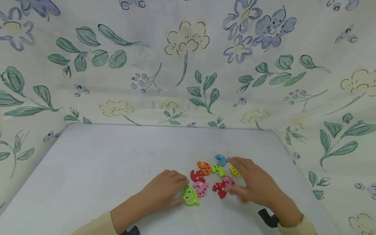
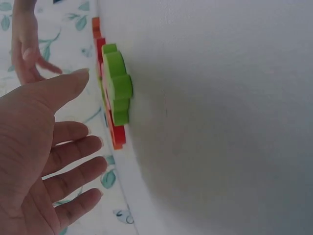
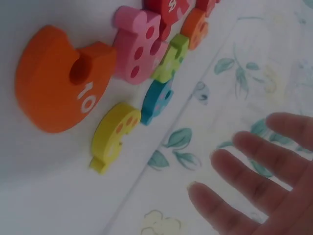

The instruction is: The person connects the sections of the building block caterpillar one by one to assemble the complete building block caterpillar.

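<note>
Several coloured wooden puzzle pieces lie in a cluster on the white table (image 1: 117, 153). My left hand (image 1: 176, 191) rests beside the green face piece (image 1: 190, 195), fingers relaxed and holding nothing; in the left wrist view the fingers (image 2: 73, 161) are straight, just short of the green piece (image 2: 117, 88). My right hand (image 1: 239, 178) hovers flat over the right of the cluster, above the orange piece (image 1: 244, 198) and the yellow piece (image 1: 235, 171). In the right wrist view the orange piece marked 10 (image 3: 58, 83), a pink piece (image 3: 139, 44) and the yellow piece (image 3: 112, 137) lie under my spread fingers (image 3: 254, 186).
Red (image 1: 197, 176), orange-spotted (image 1: 204, 167), lime (image 1: 218, 170), blue (image 1: 221, 160), pink (image 1: 201, 188) and another red piece (image 1: 219, 189) sit between the hands. Floral cloth (image 1: 188, 65) walls the table at the back and both sides. The table's left half is bare white.
</note>
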Demonstrator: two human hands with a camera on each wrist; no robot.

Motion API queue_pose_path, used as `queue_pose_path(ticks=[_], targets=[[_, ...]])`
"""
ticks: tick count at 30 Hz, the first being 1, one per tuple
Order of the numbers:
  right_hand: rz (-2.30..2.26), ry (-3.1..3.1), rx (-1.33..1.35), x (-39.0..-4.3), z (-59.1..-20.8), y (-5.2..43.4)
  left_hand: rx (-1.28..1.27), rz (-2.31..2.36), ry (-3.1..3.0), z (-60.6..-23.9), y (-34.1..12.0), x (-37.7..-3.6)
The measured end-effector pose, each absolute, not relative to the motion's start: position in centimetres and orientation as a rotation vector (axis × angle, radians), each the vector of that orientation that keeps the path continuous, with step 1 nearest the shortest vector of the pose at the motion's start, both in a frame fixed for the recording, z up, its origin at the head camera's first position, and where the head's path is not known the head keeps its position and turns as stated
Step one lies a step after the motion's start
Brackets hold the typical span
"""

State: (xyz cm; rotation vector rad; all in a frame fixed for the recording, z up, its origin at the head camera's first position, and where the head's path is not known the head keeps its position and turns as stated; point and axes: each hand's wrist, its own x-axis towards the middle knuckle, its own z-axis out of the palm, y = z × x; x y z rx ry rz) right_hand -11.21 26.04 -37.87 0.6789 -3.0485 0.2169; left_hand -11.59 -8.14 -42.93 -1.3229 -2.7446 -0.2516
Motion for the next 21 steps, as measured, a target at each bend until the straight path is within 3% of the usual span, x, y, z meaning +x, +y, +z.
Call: queue_pose_path(ticks=[9, 21], targets=[[0.212, -3.032, 0.764, -12.2, -38.2, 24.4, -1.374, -0.202, -2.830, -44.2, -6.6, -12.4], [0.182, -3.002, 0.796, -12.5, -38.8, 23.5, -1.254, -0.190, -2.838, -44.4, -7.1, -12.0]])
